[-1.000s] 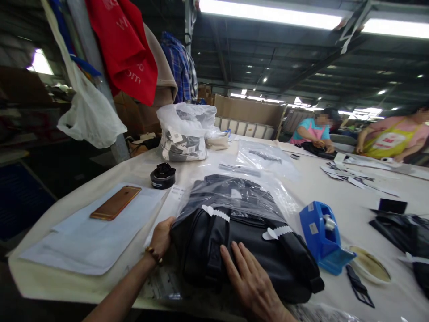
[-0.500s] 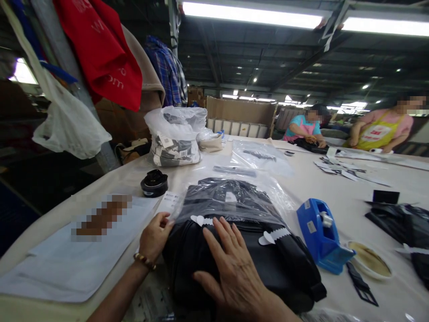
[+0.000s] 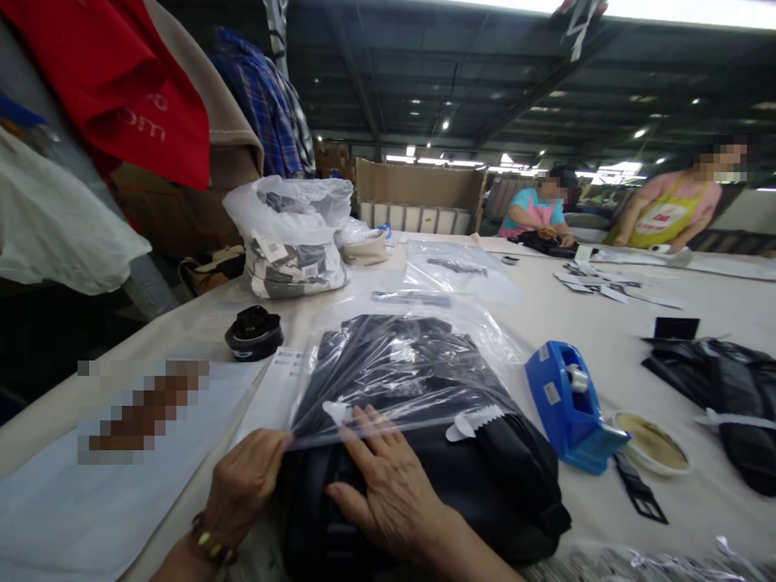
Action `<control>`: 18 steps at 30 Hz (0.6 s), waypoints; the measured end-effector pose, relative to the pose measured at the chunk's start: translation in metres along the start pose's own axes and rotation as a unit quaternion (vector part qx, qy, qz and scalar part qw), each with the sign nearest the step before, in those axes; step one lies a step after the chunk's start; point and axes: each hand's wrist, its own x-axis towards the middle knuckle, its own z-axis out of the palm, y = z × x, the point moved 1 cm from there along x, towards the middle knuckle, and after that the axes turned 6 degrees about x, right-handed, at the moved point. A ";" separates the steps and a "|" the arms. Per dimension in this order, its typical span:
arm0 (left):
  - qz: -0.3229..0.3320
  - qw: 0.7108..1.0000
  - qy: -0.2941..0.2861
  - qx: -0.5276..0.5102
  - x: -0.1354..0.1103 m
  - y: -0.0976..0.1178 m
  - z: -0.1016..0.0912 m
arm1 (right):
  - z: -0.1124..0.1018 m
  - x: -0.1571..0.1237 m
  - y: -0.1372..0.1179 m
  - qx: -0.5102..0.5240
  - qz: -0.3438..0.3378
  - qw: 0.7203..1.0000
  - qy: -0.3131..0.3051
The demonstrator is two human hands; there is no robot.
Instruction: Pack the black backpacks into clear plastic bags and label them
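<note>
A black bag [image 3: 473, 493] lies in front of me, its far part inside a clear plastic bag [image 3: 412, 364]. My left hand [image 3: 246, 477] is closed on the plastic bag's edge at the left side of the black bag. My right hand [image 3: 388, 481] lies flat on the black bag with fingers stretched out, the fingertips at the plastic's edge. One white paper strip [image 3: 337, 412] shows beside my right fingertips. A second white strip [image 3: 473, 422] sits on the right part of the bag, partly under the plastic.
A blue tape dispenser [image 3: 570, 412] stands right of the bag, near a round dish [image 3: 651, 443] and a black buckle strap [image 3: 639, 489]. Black tape rolls [image 3: 253, 333] and white sheets [image 3: 182, 477] lie left. More black goods [image 3: 721, 396] lie far right. Two people work across the table.
My left hand has closed on the plastic's edge and drawn it nearer over the black bag, past the white strips. My right hand stays flat on the bag. The view has shifted.
</note>
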 end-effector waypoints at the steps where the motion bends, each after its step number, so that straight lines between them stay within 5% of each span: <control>1: 0.018 0.999 0.001 0.034 -0.006 -0.002 -0.001 | 0.001 -0.001 0.000 0.002 -0.003 1.000 0.005; 4: 0.025 0.992 -0.003 0.121 -0.017 -0.006 0.002 | 0.003 -0.004 0.001 0.014 -0.008 0.999 0.032; 7: -0.039 0.985 -0.041 0.163 -0.023 -0.010 0.009 | 0.003 -0.006 0.000 0.027 -0.016 0.998 0.059; 10: -0.156 0.957 -0.191 0.151 -0.025 -0.016 0.013 | 0.002 -0.007 0.000 0.026 -0.024 0.997 0.070; 13: -0.225 0.895 -0.369 0.113 -0.026 -0.018 0.010 | 0.003 -0.008 0.000 0.024 -0.031 0.996 0.079; 18: -0.232 0.852 -0.456 0.113 -0.025 -0.012 -0.004 | 0.007 -0.013 0.003 0.033 -0.059 0.994 0.086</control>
